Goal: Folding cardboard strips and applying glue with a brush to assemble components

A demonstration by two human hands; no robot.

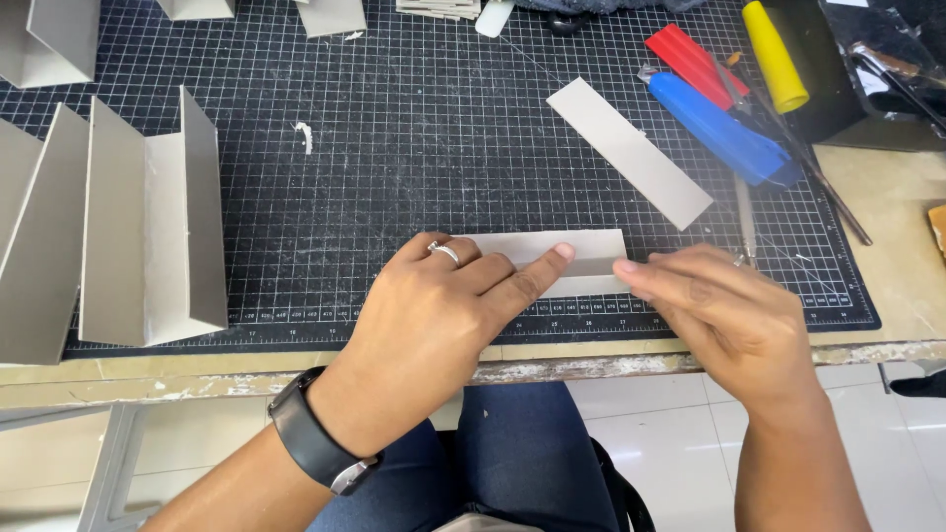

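Observation:
A grey cardboard strip (581,246) lies near the front edge of the black gridded cutting mat (394,148). My left hand (453,300) presses down on it, index finger stretched along the strip; a ring sits on one finger and a black watch on the wrist. My right hand (724,315) pinches the strip's right end with fingertips, apparently folding it along its length. A second, loose grey strip (631,153) lies diagonally farther back on the mat.
Folded grey cardboard channels (148,227) stand at the left. At back right lie a blue tool (719,128), a red one (695,64), a yellow cylinder (774,54) and a thin metal blade (746,217). The table edge (591,366) runs just in front.

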